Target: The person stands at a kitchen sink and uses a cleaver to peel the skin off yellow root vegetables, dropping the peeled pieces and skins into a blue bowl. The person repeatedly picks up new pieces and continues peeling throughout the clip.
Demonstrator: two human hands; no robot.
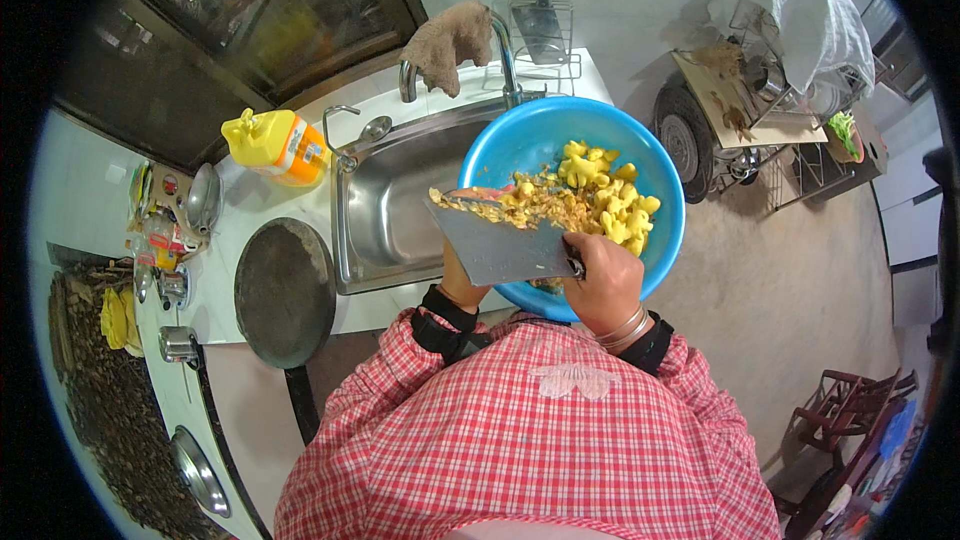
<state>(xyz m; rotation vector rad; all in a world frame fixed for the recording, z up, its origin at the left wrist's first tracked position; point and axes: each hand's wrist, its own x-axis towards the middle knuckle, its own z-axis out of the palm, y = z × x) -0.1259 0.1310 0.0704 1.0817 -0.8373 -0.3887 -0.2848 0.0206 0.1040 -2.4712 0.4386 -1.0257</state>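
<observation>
My right hand grips the handle of a wide cleaver, its dark blade turned flat toward me. The blade hides most of my left hand; only its wrist side and a bit of finger show, so what it holds cannot be made out. Below both hands is a blue plastic basin, partly over the sink's right end. Knobbly yellow ginger pieces lie along its right side. Brown and yellow peelings spread across its middle, and some appear along the blade's upper edge.
A steel sink with a cloth-draped faucet lies behind the basin. Left on the counter are a round dark board and a yellow-orange jug. Another cleaver stands in a wire rack. A tire leans at right.
</observation>
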